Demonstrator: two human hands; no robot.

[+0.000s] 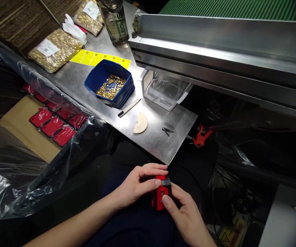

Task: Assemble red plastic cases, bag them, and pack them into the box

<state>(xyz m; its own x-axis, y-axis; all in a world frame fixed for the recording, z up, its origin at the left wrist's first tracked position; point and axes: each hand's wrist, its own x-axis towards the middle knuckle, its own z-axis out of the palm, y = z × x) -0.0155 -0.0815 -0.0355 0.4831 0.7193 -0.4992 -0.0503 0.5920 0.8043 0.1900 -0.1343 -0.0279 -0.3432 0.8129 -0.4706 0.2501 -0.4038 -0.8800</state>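
Both my hands hold one small red plastic part with a dark grey end, low in the view over my lap. My left hand wraps it from the left, thumb on its top. My right hand grips it from below and the right, thumb pressed on its red face. Up on the steel table stands a blue bin with several small brass pieces in it. Several more red parts lie in a plastic-lined cardboard box at the left.
On the table lie a slim utility knife, a beige half-disc, a small black clip, yellow labels, bags of brass pieces and a water bottle. A steel conveyor frame overhangs at the right. A red tool hangs beyond the table's corner.
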